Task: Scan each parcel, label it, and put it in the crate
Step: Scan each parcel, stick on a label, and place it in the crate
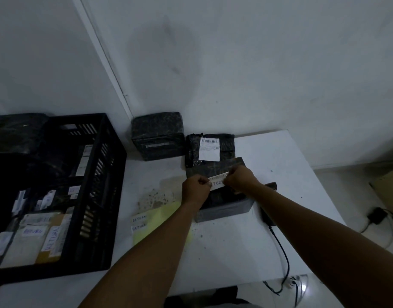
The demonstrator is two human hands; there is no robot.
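A dark wrapped parcel [224, 205] lies in the middle of the white table [235, 252]. Over its top, my left hand [195, 188] and my right hand [241, 177] each pinch one end of a white label [217, 183] with "RETURN" written on it. Behind it lies a flat dark parcel [226, 147] with a white barcode label, and a cube-shaped dark parcel [157, 136] stands in the corner. The black crate [97, 196] at the left holds several labelled parcels. A black scanner [267, 215] lies right of the parcel, mostly hidden by my right arm.
A yellow backing sheet [155, 221] with two more "RETURN" labels lies in front of the parcel. The scanner's black cable [282, 256] runs toward the table's front edge. More dark parcels [18, 130] sit behind the crate. A cardboard box [388, 187] stands on the floor at right.
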